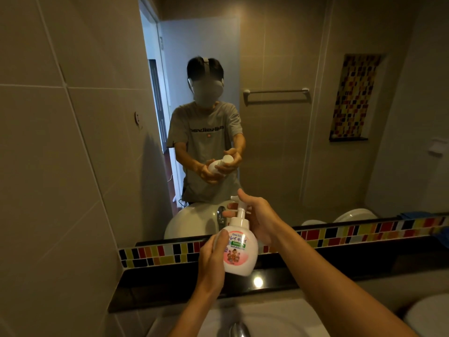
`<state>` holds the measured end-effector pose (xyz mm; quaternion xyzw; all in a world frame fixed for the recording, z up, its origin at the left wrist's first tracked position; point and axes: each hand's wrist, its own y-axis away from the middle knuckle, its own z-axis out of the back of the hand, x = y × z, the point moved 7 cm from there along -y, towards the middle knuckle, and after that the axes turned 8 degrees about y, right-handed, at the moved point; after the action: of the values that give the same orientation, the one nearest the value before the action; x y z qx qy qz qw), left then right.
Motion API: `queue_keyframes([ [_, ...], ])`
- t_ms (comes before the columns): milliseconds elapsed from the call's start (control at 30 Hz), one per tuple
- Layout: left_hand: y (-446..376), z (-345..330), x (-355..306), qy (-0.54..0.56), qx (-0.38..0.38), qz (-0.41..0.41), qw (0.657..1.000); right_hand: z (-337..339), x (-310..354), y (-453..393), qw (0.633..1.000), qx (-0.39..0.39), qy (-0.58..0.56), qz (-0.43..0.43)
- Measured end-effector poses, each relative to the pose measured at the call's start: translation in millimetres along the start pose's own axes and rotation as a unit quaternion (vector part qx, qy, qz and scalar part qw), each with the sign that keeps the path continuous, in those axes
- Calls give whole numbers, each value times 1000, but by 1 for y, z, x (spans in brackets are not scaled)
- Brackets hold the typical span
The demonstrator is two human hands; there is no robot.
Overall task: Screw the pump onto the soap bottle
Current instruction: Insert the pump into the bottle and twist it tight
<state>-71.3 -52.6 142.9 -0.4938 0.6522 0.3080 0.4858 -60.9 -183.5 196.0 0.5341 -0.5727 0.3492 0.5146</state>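
- Head view is showing a person standing at a bathroom basin (279, 319), holding a soap bottle (240, 251) up in front of a wide mirror (279, 142).
- The left hand (213, 259) is wrapping around the left side of the round white bottle, fingers curled closed against its body and thumb lying along the front edge of the pink label.
- The bottle is sitting upright in the air, above the dark counter ledge (170, 285) and clear of it.
- The pump (239, 210) is standing on the bottle's neck, its white collar meeting the shoulder of the bottle and its nozzle pointing to the left.
- The right hand (257, 220) is closing around the pump from the right, thumb raised beside the pump head and fingertips (230, 212) reaching round behind the stem; how tightly it is gripping cannot be told.
- Whether the collar is fully threaded down cannot be told.
- A strip of coloured mosaic tiles (340, 233) is running along the wall beneath the mirror, just behind the bottle.
- The top of a chrome tap (239, 330) is showing at the bottom edge, below the forearms.
- The mirror is reflecting the person with both hands on the bottle, and a towel rail (277, 91) on the wall behind.
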Motion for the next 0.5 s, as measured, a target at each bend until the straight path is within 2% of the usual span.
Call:
queue_keyframes([
  [200,-3,5,5,54,3,37,998,0,3,2,996,52,-75,-20],
  [333,-2,4,6,63,-4,28,998,-4,0,1,990,81,-118,-18],
  [500,4,2,-1,52,-14,4,999,-3,1,-3,988,75,-134,7],
])
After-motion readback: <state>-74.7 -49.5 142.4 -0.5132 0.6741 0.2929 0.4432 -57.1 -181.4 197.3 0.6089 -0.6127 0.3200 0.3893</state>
